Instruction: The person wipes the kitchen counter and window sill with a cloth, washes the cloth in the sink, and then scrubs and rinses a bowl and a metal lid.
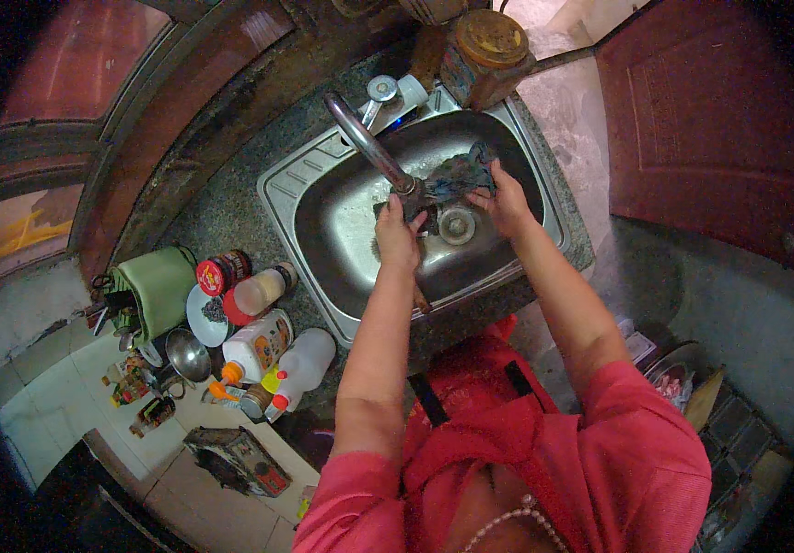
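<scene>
A wet, dark grey-blue cloth is stretched under the faucet, over a stainless steel sink. My right hand grips its right end, with the fingers bent around the fabric. At the other end, my left hand holds a dark bunched part just below the spout. Water seems to run onto the cloth between my hands. The round drain strainer shows beneath it. A wooden handle rests by the sink's near rim, partly hidden by my left forearm.
Left of the sink stand a white bottle with orange cap, a translucent jug, jars, a metal bowl and a green container. A large lidded jar is at the sink's back corner. A red door is at right.
</scene>
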### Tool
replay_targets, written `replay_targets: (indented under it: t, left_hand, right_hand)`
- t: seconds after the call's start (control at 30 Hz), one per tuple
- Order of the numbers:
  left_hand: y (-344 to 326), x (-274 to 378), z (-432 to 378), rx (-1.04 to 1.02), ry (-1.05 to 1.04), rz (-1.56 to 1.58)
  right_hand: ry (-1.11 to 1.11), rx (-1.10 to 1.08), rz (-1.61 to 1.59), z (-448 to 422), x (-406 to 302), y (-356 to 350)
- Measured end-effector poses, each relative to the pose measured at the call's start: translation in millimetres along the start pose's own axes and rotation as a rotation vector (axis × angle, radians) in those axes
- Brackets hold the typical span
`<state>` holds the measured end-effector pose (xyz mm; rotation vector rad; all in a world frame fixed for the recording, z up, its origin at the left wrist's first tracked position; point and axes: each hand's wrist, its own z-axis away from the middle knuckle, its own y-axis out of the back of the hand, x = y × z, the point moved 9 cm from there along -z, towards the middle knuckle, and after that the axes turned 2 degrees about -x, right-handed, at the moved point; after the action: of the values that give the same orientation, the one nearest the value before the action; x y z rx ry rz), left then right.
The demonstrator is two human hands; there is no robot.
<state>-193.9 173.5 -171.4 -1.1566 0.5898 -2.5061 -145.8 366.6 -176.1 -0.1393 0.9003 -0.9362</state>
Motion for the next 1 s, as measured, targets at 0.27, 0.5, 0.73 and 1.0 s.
replay_targets:
  t: [0.27,0.5,0.73,1.0]
  left_hand:
    - [-35.3,12.6,1.5,-0.120,0.060,0.181]
    - [-35.1,24.3,1.8,-0.272,0.070,-0.211]
    - [21.1,38.1,-30.0,0.275,-0.450,-0.684]
    - [-71.8,-20.2,-3.7,-0.286,0.353,0.514]
  right_hand:
    - [0.186,-0.007,0.658,-47.0,33.9,23.7]
    - [0.026,0.102,0.082,-21.7,5.9,5.3]
    - [0.625,-0.397,1.180,66.0,-12.3,-77.0]
    - [0.461,0.014,0.688,23.3,10.7,-8.5]
